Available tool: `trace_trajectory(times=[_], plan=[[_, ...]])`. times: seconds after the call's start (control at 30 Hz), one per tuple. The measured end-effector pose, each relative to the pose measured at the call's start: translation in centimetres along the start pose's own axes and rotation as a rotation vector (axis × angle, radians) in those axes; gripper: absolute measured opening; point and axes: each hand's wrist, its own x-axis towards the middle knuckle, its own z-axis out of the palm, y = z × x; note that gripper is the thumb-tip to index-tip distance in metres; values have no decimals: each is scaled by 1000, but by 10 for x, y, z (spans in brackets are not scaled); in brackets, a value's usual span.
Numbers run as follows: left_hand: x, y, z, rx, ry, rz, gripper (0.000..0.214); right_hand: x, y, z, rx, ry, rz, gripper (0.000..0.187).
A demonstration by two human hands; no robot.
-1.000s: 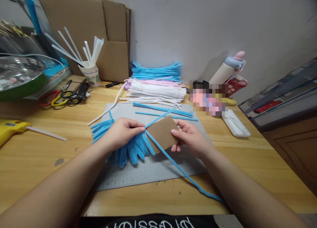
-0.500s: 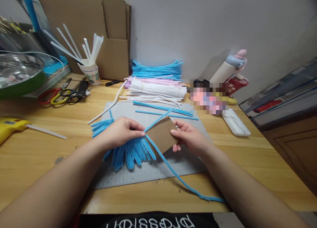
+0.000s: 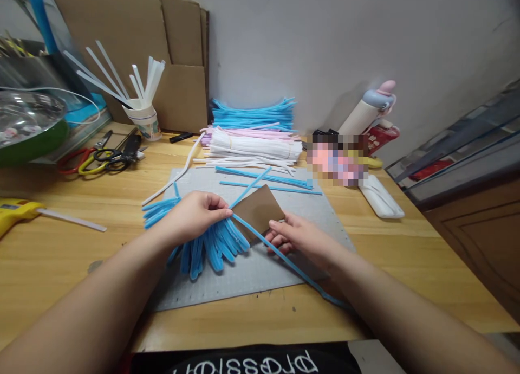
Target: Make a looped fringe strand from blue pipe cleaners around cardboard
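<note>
My left hand [image 3: 203, 214] is closed, with thumb and forefinger pinching a blue pipe cleaner [image 3: 280, 253] against the left corner of a brown cardboard piece [image 3: 258, 208]. One end of that pipe cleaner points up past the card; its long part runs down to the right, towards my right forearm. At the card's lower right edge, my right hand [image 3: 298, 236] has its thumb on the edge and its fingers curled beneath. A fringe of looped blue pipe cleaners [image 3: 211, 249] fans out under my left hand, partly hidden by it.
A grey cutting mat [image 3: 195, 295] lies beneath, with loose blue pipe cleaners [image 3: 264, 177] on it. Behind are bundles of white pipe cleaners [image 3: 255, 146] and blue ones [image 3: 254, 115]. Scissors [image 3: 95, 160], a glue gun [image 3: 20, 214] and a paper cup [image 3: 142, 119] stand or lie left.
My right hand has slid down along the card's edge, its fingers now curled nearer the long blue strand. The card has tilted slightly. My left hand keeps its pinch.
</note>
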Motion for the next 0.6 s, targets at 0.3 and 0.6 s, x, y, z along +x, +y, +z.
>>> trace_trajectory(times=[0.3, 0.6], plan=[[0, 0, 1, -251, 98, -64, 35, -5, 2, 12, 138, -30, -45, 30], [-3, 4, -2, -459, 60, -54, 32, -1, 4, 18, -83, 13, -170, 25]])
